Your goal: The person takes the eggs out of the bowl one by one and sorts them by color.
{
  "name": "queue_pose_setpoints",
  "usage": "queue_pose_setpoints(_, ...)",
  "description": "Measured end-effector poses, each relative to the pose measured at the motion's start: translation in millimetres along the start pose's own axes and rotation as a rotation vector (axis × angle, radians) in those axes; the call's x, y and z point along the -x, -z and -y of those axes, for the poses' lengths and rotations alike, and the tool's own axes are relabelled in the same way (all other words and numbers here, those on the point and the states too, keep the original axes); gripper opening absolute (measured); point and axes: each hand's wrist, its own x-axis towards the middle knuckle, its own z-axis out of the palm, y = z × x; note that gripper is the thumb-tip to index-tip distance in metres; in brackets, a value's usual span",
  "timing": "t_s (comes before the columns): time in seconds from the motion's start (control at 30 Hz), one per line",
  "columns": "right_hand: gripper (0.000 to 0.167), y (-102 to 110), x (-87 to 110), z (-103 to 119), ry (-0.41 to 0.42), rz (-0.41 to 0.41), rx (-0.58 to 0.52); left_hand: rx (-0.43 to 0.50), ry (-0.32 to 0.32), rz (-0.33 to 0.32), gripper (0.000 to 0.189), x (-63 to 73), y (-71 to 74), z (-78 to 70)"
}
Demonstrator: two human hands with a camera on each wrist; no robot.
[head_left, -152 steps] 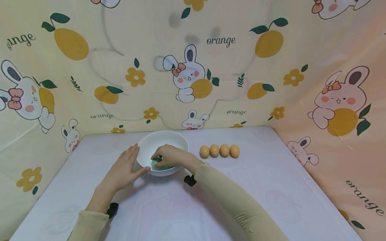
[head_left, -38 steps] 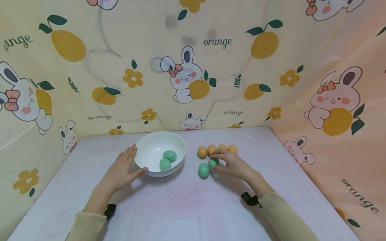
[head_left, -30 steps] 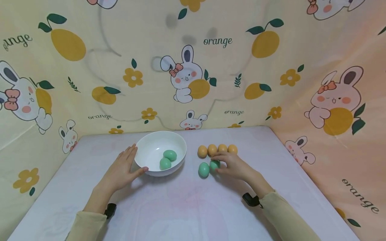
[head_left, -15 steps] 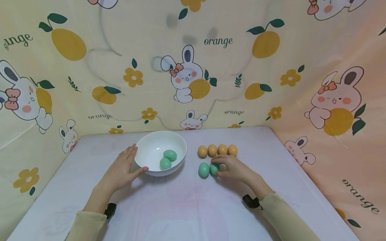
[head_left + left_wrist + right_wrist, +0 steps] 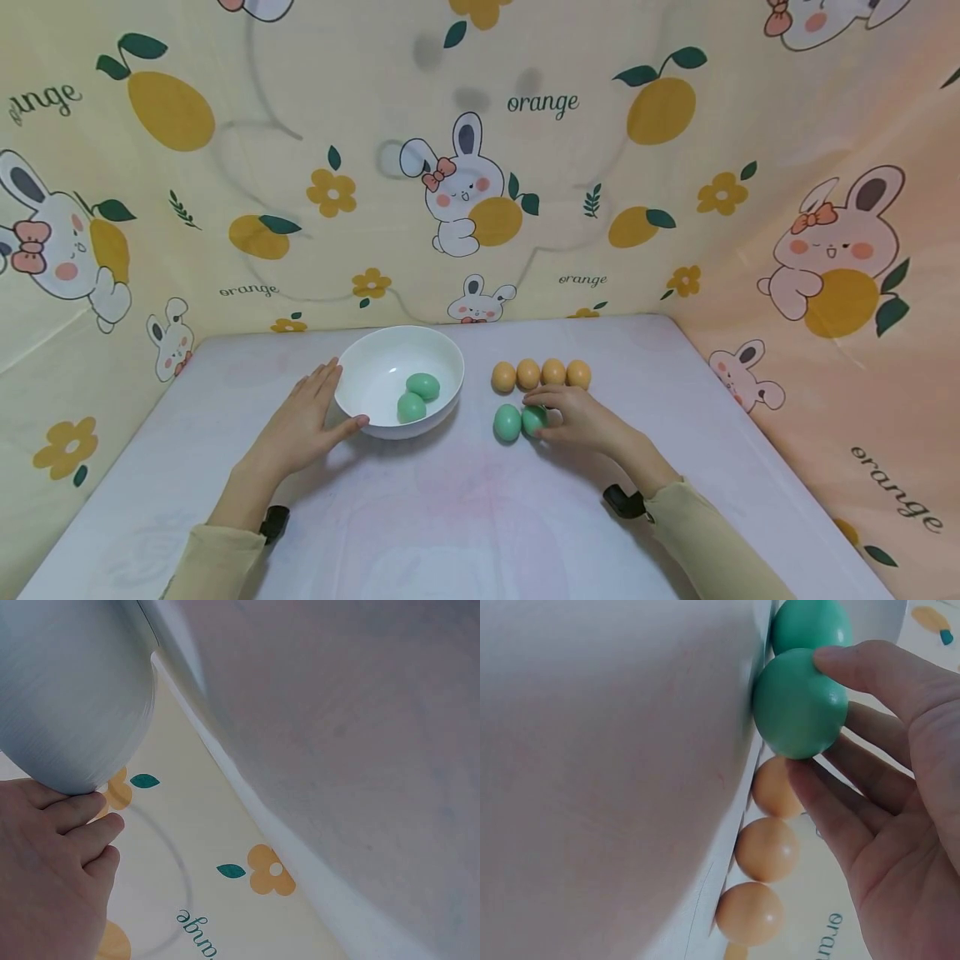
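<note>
In the head view a white bowl (image 5: 371, 375) holds two green eggs, one (image 5: 423, 386) behind the other (image 5: 411, 407). My left hand (image 5: 303, 429) rests with extended fingers against the bowl's left side, thumb by the near rim; the left wrist view shows the fingers touching its outer wall (image 5: 75, 697). Right of the bowl, a green egg (image 5: 507, 423) stands on the table. Beside it my right hand (image 5: 588, 421) pinches another green egg (image 5: 799, 705) between thumb and fingertips. These two eggs look side by side, touching or nearly so.
A row of several tan eggs (image 5: 528, 374) stands just behind the green pair on the white-covered table (image 5: 450, 517). Behind the table hangs a patterned cloth (image 5: 360, 242) with rabbits and oranges, which also runs along both sides.
My right hand has gone from inside the bowl to the right, where two green eggs now stand. The pinched egg has shifted slightly nearer me, level with its neighbour. My left hand stays put.
</note>
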Motion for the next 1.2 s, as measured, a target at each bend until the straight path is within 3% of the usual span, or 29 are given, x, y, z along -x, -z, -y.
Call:
queue_pose_setpoints(0.6, 0.050, 3.0, -3.6, 3.3, -0.029, -0.021, -0.045, 0.001, 0.009, 0.004, 0.108, 1.3, -1.4, 2.3)
queue_pose_setpoints(0.8, 0.044, 9.4, -16.0, 16.6, -0.005, -0.095, -0.079, 0.004, 0.003, -0.002, 0.107, 2.2, -1.3, 2.7)
queue_pose_setpoints(1.03, 0.041, 13.1, -38.7, 34.2, 0.111, -0.217, -0.020, 0.002, -0.001, -0.005, 0.107, 1.7, -0.2, 1.7)
queue_pose_setpoints(1.2, 0.040, 14.0, -55.1, 46.2, 0.097, -0.208, -0.055, 0.006, -0.002, -0.004, 0.107, 0.8, 0.1, 1.2)
